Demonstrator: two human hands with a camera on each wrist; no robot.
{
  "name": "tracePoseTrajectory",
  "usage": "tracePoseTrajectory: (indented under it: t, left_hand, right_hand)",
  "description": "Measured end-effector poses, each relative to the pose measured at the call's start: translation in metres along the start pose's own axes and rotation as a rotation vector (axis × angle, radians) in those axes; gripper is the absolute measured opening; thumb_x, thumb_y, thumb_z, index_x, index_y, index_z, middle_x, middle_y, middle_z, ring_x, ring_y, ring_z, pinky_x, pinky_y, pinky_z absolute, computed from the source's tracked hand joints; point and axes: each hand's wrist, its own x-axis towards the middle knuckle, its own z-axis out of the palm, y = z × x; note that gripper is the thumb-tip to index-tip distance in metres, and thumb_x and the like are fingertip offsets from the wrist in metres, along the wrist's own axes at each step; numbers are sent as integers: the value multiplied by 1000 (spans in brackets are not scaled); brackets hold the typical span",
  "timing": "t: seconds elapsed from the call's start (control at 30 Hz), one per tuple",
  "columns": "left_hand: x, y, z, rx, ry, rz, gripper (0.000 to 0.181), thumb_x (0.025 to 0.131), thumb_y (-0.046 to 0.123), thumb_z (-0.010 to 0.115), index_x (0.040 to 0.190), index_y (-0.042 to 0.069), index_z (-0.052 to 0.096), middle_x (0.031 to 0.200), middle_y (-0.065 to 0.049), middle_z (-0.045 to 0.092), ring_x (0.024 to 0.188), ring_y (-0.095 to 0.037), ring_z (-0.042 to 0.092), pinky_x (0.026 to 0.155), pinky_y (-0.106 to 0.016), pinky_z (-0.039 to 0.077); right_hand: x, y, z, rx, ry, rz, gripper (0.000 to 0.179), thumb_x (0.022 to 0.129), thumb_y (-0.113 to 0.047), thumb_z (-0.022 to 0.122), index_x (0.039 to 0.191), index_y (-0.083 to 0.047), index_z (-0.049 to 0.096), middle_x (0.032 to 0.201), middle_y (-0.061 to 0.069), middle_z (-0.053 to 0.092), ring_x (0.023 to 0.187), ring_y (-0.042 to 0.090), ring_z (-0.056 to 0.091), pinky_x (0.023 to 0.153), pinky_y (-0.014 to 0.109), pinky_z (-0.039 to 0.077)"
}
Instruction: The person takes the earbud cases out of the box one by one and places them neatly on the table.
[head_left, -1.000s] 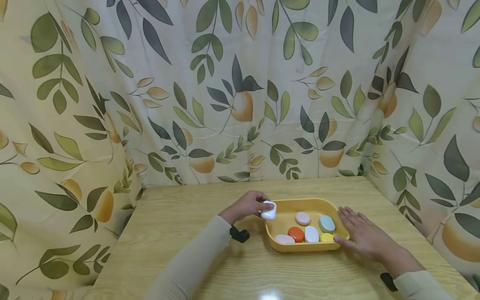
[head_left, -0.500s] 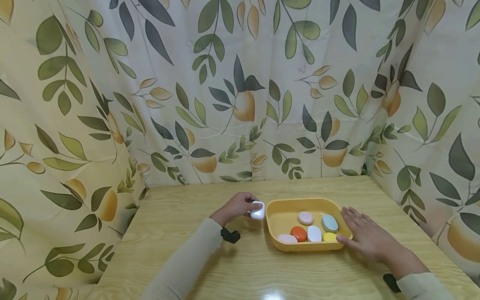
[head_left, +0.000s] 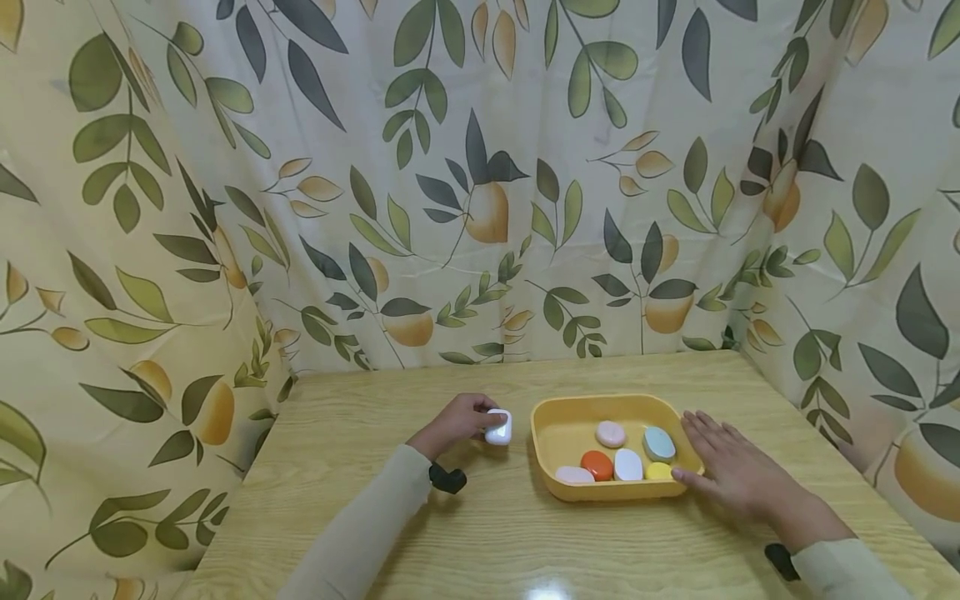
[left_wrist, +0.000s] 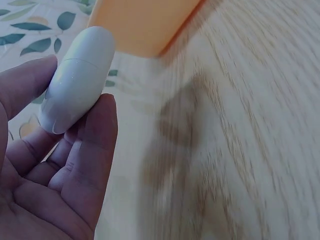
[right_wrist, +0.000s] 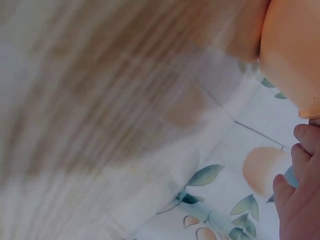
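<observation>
Bench (head_left: 540, 546): before the curtain (head_left: 450, 250), which stands behind it and along its left and right sides.
Tray (head_left: 618, 492): on the bench, between the two hands.
Tray, front: leftmost piece (head_left: 575, 475), second piece (head_left: 597, 467), third piece (head_left: 628, 466), rightmost piece (head_left: 659, 472), in that order.
Tray, back: inner piece (head_left: 611, 434) behind the second and third; outer piece (head_left: 659, 444) behind the rightmost.
Left hand (head_left: 456, 423): left of the tray, apart from it.
Case (head_left: 499, 427): between the left thumb and fingers, on the side facing the tray.
Right hand (head_left: 731, 471): at the tray's right end.

Left hand (head_left: 454, 423) pinching; right hand (head_left: 733, 472) outstretched, seemingly flat.
</observation>
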Motion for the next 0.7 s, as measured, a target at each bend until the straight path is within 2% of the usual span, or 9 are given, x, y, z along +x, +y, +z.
tracePoseTrajectory:
  t: [0.23, 0.37, 0.53, 0.7]
  left_hand:
    - [-5, -9, -8, 19, 39, -27, 28, 89, 21, 74, 105, 0, 64, 98, -9, 64, 84, -22, 63, 69, -36, 58]
    - [-6, -13, -11, 41, 52, -57, 30, 89, 23, 74, 105, 1, 64, 98, -9, 63, 84, -21, 63, 69, -34, 57]
    - [-7, -19, -13, 71, 68, -66, 32, 87, 28, 76, 104, 3, 65, 97, -7, 63, 83, -20, 63, 68, -32, 57]
    - [-5, -25, -11, 90, 94, -60, 32, 86, 28, 77, 101, 2, 65, 95, -7, 63, 82, -19, 63, 67, -31, 57]
  right_hand:
    - [10, 3, 0, 13, -31, 17, 88, 97, -57, 46, 150, 8, 20, 154, 28, 24, 141, 45, 19, 117, 48, -1]
    - [11, 5, 1, 31, -35, 27, 88, 97, -58, 46, 150, 8, 20, 154, 28, 23, 141, 45, 19, 117, 46, -3]
    - [11, 6, 3, 33, -27, 24, 87, 98, -57, 46, 151, 7, 19, 154, 27, 23, 141, 45, 19, 116, 39, -8]
    - [12, 4, 2, 45, -29, 22, 87, 98, -56, 46, 151, 7, 18, 154, 27, 23, 141, 45, 18, 117, 43, -4]
